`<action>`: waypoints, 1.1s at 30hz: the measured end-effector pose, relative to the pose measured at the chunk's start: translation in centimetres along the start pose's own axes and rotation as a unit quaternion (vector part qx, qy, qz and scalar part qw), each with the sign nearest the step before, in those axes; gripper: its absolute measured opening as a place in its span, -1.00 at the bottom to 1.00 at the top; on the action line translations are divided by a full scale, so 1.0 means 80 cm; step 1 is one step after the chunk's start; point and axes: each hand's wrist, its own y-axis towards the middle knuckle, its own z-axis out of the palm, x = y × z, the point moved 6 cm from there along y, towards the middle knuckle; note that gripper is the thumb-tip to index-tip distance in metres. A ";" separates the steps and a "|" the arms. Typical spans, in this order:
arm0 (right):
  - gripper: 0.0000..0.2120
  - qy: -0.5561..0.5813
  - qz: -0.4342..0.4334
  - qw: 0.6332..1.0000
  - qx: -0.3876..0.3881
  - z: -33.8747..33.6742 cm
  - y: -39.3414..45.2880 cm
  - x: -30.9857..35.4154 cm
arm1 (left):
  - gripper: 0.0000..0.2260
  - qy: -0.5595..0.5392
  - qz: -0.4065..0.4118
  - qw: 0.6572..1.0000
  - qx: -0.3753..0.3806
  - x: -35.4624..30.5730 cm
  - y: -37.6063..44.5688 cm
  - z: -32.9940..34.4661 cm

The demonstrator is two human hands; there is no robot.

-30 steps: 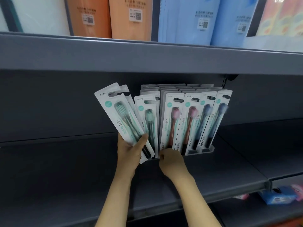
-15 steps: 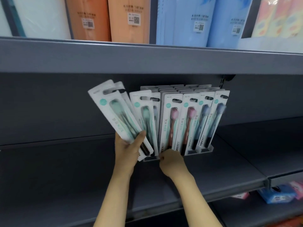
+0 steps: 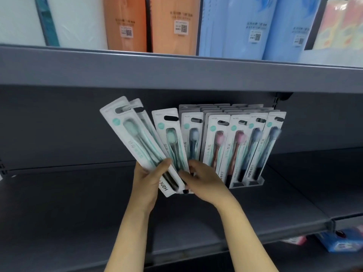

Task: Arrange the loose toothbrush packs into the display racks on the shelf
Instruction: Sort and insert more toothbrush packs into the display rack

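While my two hands work at the front of the rack, the main risks run from the shelf down to the single pack.

Shelf (image 3: 255,209): I stand the rack (image 3: 253,182) well back from the shelf's front edge, toward its right half. A hard push on the rack's left end could, I judge, slide or skew it on the smooth grey surface.

Rack: the packs in the rack (image 3: 237,146) stand upright in rows, leaning slightly right. If I force a new pack into a full slot, the front row may tip forward and spill toward the shelf's front edge.

Loose packs (image 3: 135,138): my left hand (image 3: 146,185) is clamped on their lower ends, thumb across the front, and they fan out up and to the left. A slack grip could let the rear ones slip out behind.

Front pack (image 3: 170,142): my right hand (image 3: 204,183) has its fingers curled at the lower end, just beside the rack's left end; I cannot tell whether they pinch it or only touch. Pulling it crooked could snag its neighbours.
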 end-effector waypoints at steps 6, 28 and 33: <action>-0.77 0.020 -0.043 0.999 0.013 0.016 -0.002 0.021 | -0.59 -0.037 -0.049 0.996 0.063 -0.003 -0.007 -0.008; -0.83 -0.250 -0.175 0.842 -0.446 -0.056 0.003 0.103 | -0.53 0.007 -0.018 1.000 -0.021 -0.005 -0.006 -0.023; -0.58 -0.409 -0.137 0.823 -0.369 -0.073 0.038 0.108 | -0.59 0.013 -0.021 0.999 -0.030 -0.003 -0.004 -0.029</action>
